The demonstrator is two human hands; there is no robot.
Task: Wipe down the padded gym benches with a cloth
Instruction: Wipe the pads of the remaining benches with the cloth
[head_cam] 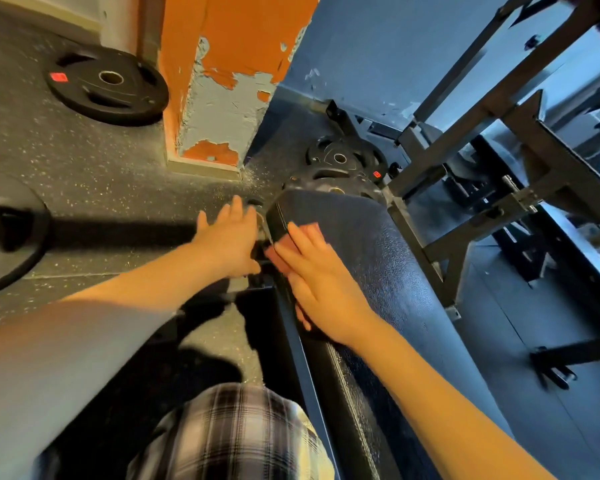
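Black textured bench pad [371, 271] runs lengthwise, slightly glossy; pink cloth [297, 242] lies flat near its far left edge.

A black weight plate [108, 85] with a red label lies flat on the speckled rubber floor [84, 157], just left of an orange pillar [229, 64] whose paint has peeled to grey. Right of the pillar's base sits a stack of plates [340, 164] near a blue wall [378, 46]. A grey steel rack [499, 109] fills the right side. Another dark disc [11, 233] shows at the left edge. Plaid fabric [236, 434] is at the bottom.
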